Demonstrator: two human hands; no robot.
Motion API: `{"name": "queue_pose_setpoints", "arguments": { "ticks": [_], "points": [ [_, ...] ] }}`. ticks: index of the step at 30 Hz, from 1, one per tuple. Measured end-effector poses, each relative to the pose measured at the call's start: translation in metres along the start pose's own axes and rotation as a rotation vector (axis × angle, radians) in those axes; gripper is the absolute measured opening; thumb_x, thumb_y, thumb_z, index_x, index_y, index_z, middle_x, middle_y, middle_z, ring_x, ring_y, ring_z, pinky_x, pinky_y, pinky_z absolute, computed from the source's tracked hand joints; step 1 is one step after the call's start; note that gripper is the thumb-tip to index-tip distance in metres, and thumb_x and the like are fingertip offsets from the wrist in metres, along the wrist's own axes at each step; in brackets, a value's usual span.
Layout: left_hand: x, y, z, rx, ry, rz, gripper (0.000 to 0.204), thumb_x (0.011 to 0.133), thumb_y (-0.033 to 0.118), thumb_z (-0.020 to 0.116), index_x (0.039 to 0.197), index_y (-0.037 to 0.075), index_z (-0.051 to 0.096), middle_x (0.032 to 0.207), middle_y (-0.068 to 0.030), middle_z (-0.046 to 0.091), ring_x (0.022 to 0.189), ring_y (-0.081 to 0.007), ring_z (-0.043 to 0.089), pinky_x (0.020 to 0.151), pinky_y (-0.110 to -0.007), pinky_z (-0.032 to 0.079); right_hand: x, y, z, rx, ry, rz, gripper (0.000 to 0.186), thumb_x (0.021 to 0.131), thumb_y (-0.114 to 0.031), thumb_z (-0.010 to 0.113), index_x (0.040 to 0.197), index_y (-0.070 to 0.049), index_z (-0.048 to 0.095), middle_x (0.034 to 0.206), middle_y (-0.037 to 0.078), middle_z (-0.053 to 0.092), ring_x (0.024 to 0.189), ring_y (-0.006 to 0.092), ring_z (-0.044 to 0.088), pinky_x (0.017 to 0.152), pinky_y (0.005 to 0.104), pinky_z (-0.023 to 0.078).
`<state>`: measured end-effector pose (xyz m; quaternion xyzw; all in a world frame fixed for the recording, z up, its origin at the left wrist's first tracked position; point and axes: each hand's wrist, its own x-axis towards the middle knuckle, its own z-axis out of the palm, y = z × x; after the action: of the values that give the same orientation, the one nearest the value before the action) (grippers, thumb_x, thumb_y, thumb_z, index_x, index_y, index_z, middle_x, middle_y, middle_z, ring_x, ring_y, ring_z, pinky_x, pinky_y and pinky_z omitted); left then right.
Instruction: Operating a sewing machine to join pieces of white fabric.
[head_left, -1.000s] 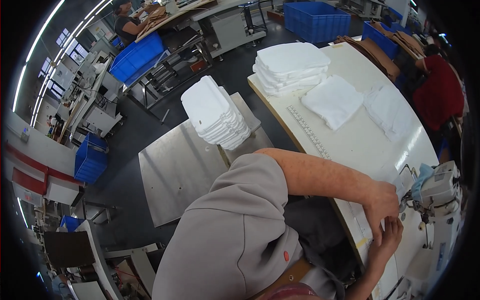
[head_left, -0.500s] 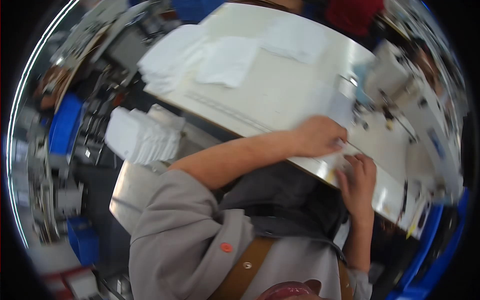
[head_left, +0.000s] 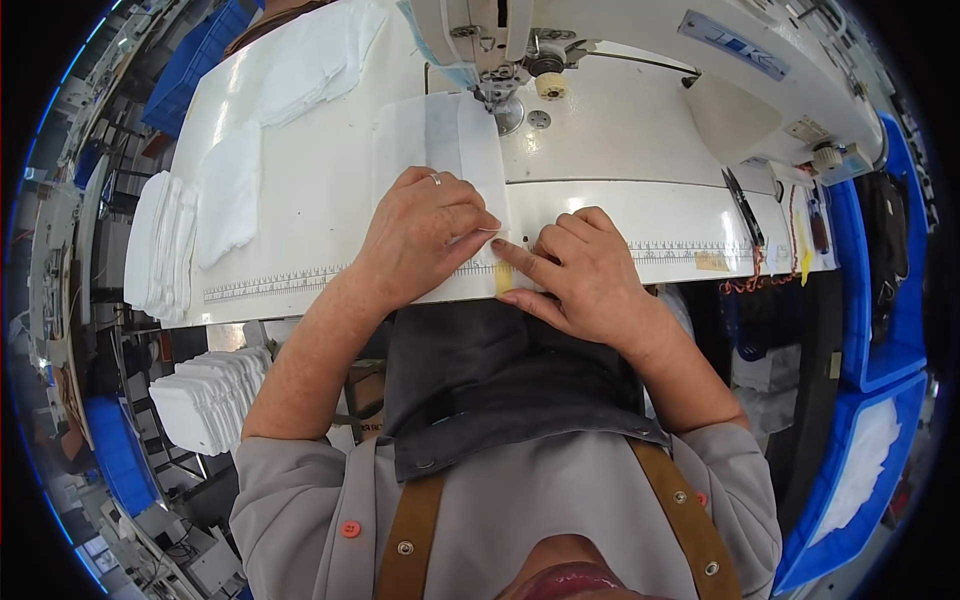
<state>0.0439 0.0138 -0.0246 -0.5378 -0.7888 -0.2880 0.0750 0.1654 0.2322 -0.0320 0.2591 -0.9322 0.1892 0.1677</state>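
Note:
A thin white fabric piece (head_left: pixel 480 145) lies flat on the sewing table, reaching from beside the presser foot (head_left: pixel 503 105) down to my hands. My left hand (head_left: pixel 425 235), with a ring on one finger, pinches the fabric's near corner between thumb and fingers. Just right of it, my right hand (head_left: pixel 582 268) rests on the table with index finger and thumb spread. That index fingertip touches or nearly touches the fabric's edge. Between its finger and thumb, a yellow tape strip (head_left: pixel 503 279) shows on the tabletop. The white sewing machine (head_left: pixel 640 40) stands beyond my hands.
White cloth stacks (head_left: pixel 160 245) and flat pieces (head_left: pixel 230 195) occupy the table's left side. Another pile (head_left: pixel 210 400) sits lower left. A printed ruler (head_left: pixel 270 287) follows the front edge. Black tweezers (head_left: pixel 743 207) and coloured threads lie right, near blue bins (head_left: pixel 850 470).
The view has swung right and steadied, bringing the machine to the top centre. Both hands stay close together at the fabric by the table's front edge.

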Motion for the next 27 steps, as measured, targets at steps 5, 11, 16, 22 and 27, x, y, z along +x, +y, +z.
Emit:
{"name": "queue_pose_setpoints", "arguments": {
  "ticks": [5,11,16,22,27],
  "points": [
    [-0.0013,-0.001,0.0017,0.028,0.007,0.01,0.016,0.078,0.009,0.082,0.093,0.014,0.078,0.091,0.0019,0.07,0.09,-0.0192,0.067,0.091,-0.04,0.047,0.0007,0.0023,0.0015,0.005,0.004,-0.016,0.043,0.086,-0.036,0.079,0.12,-0.011,0.074,0.086,0.003,0.055,0.084,0.0214,0.057,0.083,0.0379,0.044],
    [-0.0029,-0.0018,0.0045,0.023,0.008,0.022,0.02,0.075,0.008,0.083,0.093,0.014,0.078,0.093,0.0022,0.07,0.091,-0.0191,0.068,0.093,-0.04,0.047,-0.0007,0.0054,0.0044,0.017,0.036,-0.053,0.039,0.086,-0.033,0.08,0.118,-0.011,0.075,0.083,0.002,0.055,0.081,0.0206,0.057,0.079,0.0367,0.044],
    [-0.0031,0.0033,0.0027,0.044,0.003,0.05,0.023,0.072,0.008,0.084,0.093,0.014,0.078,0.094,0.0023,0.07,0.091,-0.0197,0.067,0.096,-0.041,0.047,-0.0018,0.0055,0.0062,0.017,0.039,-0.052,0.038,0.085,-0.033,0.08,0.116,-0.011,0.076,0.081,0.002,0.054,0.079,0.0201,0.057,0.077,0.0364,0.044],
    [-0.004,0.0034,0.0017,0.054,-0.021,0.046,0.018,0.075,0.012,0.083,0.092,0.014,0.077,0.094,0.003,0.071,0.092,-0.0206,0.07,0.1,-0.041,0.046,-0.0016,0.0052,0.0063,0.014,0.037,-0.055,0.038,0.085,-0.032,0.08,0.115,-0.01,0.076,0.081,0.002,0.055,0.079,0.0198,0.058,0.077,0.0364,0.044],
    [-0.006,0.0032,0.0037,0.114,0.016,0.106,0.024,0.071,0.009,0.084,0.093,0.015,0.077,0.096,0.0036,0.071,0.092,-0.0168,0.068,0.098,-0.041,0.047,-0.0001,0.0054,0.0049,0.023,0.031,-0.058,0.038,0.085,-0.032,0.08,0.116,-0.01,0.077,0.081,0.002,0.055,0.079,0.0197,0.058,0.077,0.0364,0.044]
  ]
}}
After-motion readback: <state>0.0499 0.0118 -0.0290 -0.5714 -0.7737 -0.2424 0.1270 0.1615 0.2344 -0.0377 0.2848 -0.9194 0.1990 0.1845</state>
